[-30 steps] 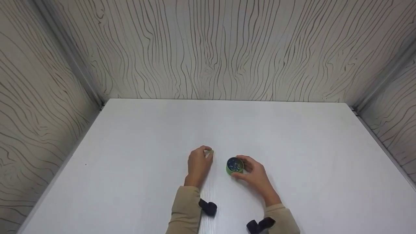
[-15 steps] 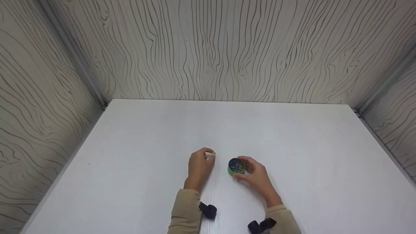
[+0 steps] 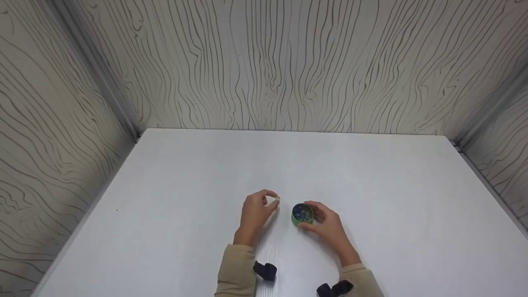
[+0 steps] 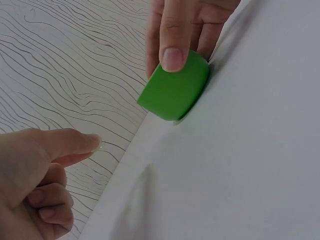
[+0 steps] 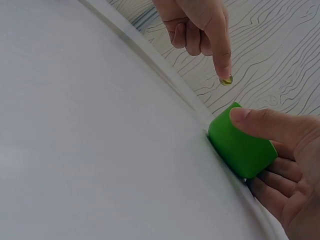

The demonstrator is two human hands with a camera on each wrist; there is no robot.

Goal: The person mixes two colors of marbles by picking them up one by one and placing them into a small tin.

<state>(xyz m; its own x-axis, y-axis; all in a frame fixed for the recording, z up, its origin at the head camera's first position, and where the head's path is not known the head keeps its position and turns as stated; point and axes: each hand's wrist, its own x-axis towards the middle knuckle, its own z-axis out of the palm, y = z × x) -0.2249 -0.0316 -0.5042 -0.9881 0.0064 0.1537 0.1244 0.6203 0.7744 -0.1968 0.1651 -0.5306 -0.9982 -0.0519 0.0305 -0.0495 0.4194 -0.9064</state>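
Note:
A small round green cup (image 3: 302, 214) stands on the table, holding several shiny, dark bluish glassy pieces that look like marbles. My right hand (image 3: 326, 222) grips it from the right, thumb on the near side and fingers behind, as the right wrist view shows with the cup's green wall (image 5: 242, 142). To the left of the cup, my left hand (image 3: 256, 211) is raised above the table. Between its thumb and index fingertip it pinches a small clear yellowish marble (image 5: 226, 80). The marble is apart from the cup; in the left wrist view the fingertip mostly hides it.
A white table (image 3: 198, 173) spreads around both hands. Behind it rises a wall panel (image 3: 264, 66) with a wood-grain pattern, with similar panels left and right. Dark wrist cameras (image 3: 266, 271) sit on both sleeves. A tiny dark speck (image 3: 116, 210) lies at the table's left.
My left hand has moved a little to the right, bringing the pinched marble closer to the cup. The right hand keeps hold of the cup. The head view has shifted slightly.

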